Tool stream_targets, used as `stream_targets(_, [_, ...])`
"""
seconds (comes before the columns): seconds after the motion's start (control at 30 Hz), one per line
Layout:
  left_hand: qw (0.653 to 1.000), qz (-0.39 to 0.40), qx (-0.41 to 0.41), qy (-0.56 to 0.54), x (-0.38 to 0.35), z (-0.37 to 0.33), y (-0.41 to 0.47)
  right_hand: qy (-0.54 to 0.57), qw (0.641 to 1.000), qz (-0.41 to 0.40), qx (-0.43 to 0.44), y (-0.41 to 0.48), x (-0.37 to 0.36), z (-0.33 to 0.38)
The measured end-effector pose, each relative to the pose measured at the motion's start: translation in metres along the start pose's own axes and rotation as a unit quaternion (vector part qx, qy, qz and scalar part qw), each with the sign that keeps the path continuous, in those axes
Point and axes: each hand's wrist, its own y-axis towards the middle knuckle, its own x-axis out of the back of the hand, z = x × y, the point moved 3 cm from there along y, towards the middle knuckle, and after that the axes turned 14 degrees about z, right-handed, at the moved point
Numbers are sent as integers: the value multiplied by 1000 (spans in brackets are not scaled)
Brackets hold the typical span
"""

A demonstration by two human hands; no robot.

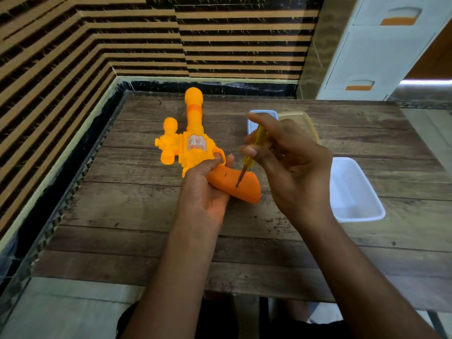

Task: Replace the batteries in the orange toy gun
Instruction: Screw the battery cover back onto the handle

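On a wood-plank bench (146,241), at frame centre, sits the gun (193,148). The left hand (203,192) curls its fingers round the grip (244,189); the right hand (288,167) pinches a screwdriver (252,152), tip on the grip's screw (236,185). Probably light, stiff, slippery plastic: best held by the grip.

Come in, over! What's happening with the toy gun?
Left grip holds orange toy gun by handle. Right grip pinches screwdriver, tip at hole in handle. Nothing in the way.

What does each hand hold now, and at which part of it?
The left hand grips the toy gun by its handle, near the trigger. The right hand pinches the screwdriver by its yellow handle.
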Motion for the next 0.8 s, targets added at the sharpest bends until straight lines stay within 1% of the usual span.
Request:
stream_targets(0.07, [1000,5,8,10,0,1,-1,-62,998,-16,17,1,-2,1])
stream_targets(0.1, [1000,5,10,14,1,2,-1,-65,998,-18,19,2,-2,0])
stream_targets(0.17, [1000,-2,10,17,2,2,-1,-18,1000,-2,11,3,-1,0])
stream_targets(0.27, [1000,-8,6,16,1,1,0,78,996,47,13,5,4,0])
stream_targets(0.33, [1000,-9,4,14,1,1,-1,75,996,51,11,7,5,1])
stream_targets(0.4, [1000,-5,9,14,0,3,-4,22,999,36,12,6,6,1])
stream_targets(0.47, [1000,-9,11,12,-1,3,-4,1,999,32,14,6,6,1])
stream_targets(0.53, [1000,-13,12,0,-2,3,-4,24,998,56,18,5,8,0])
stream_targets(0.63, [1000,-15,19,-5,-3,3,-3,88,992,93,16,3,10,-1])
stream_targets(0.7, [1000,-9,27,0,-1,3,-1,67,994,87,24,5,10,1])
stream_targets(0.8, [999,3,35,10,2,4,1,1,997,70,41,7,9,3])
